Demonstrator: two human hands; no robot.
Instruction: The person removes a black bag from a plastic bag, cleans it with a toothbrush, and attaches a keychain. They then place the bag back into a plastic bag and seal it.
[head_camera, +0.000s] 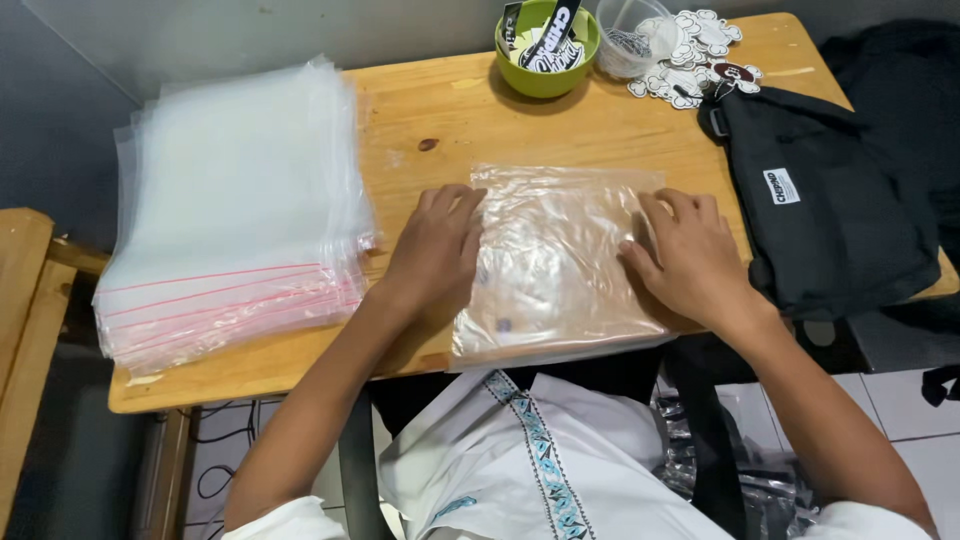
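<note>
Both hands are lying flat and open on a clear plastic bag (555, 265) in the middle of the wooden desk (440, 110), gripping nothing. The left hand (432, 250) is pressing down along the bag's left edge and the right hand (690, 262) along its right edge, apparently keeping the slippery film flat and still. The bag's near edge is hanging just over the desk's front. A thick stack of clear zip bags (235, 210) with red seal lines is sitting within reach at the left. A green bowl (547, 45), a clear cup (633, 35) and loose stickers (695, 55) are lying at the far edge, and a black bag (825, 200) is resting at the right.
</note>
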